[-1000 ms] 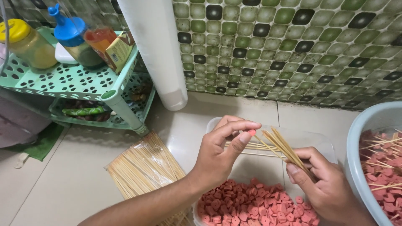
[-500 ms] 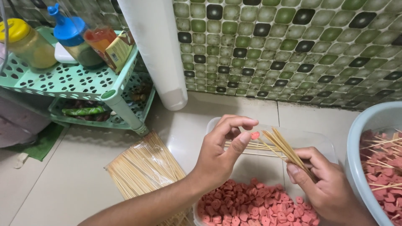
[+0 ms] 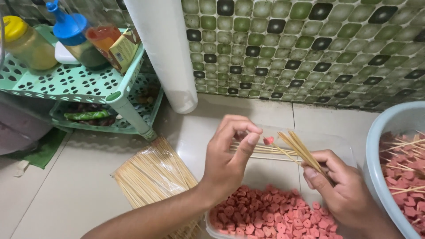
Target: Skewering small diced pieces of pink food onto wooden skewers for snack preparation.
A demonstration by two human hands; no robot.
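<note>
Threading a pink slice onto a skewer

Sitting at the tip of a thin bamboo skewer point(image 3: 283, 152), a small pink sausage piece point(image 3: 268, 140) lies just beyond the left hand point(image 3: 230, 159), whose pinching grip closes on the skewer's shaft beside it. The right hand point(image 3: 345, 190) is clenched around a fanned bundle of skewers point(image 3: 305, 152). Below them, a clear tub point(image 3: 265, 217) holds more pink slices. A loose sheaf of skewers point(image 3: 155, 177) lies on the floor to the left; a blue basin point(image 3: 376, 177) stands right.

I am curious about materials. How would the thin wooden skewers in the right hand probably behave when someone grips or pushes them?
The skewers look thin and straight, so probably stiff yet easy to snap. They seem light: the right hand holds several in its fingers. Being round and smooth, they would likely roll or fan apart, as they already splay.
</note>
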